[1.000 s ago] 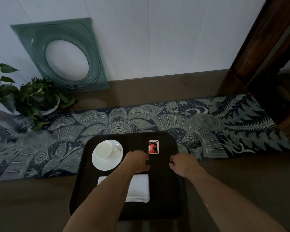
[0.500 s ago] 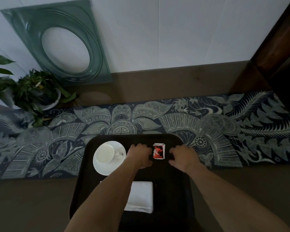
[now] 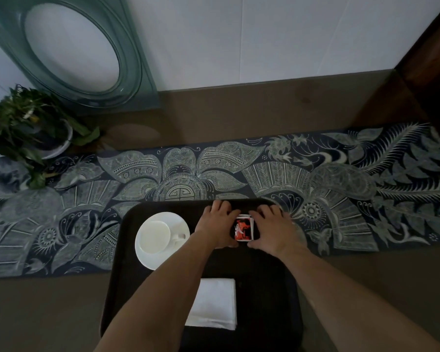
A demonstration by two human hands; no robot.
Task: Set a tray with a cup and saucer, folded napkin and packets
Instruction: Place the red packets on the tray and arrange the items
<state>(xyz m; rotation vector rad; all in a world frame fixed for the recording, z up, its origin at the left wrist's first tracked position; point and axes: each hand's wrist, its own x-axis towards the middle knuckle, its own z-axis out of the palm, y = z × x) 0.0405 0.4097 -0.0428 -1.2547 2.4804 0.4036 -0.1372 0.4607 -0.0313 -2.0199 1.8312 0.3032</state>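
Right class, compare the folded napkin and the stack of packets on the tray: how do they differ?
The napkin is plain white; the packets are printed red with white edges. The napkin covers more of the tray than the packets do. The napkin lies untouched near the tray's front edge; the packets sit toward the far edge, squeezed between the left hand and right hand. Both lie flat.

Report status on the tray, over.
Left hand and right hand flank the packets, squaring the stack. Cup, saucer, napkin set. Nothing obstructing.
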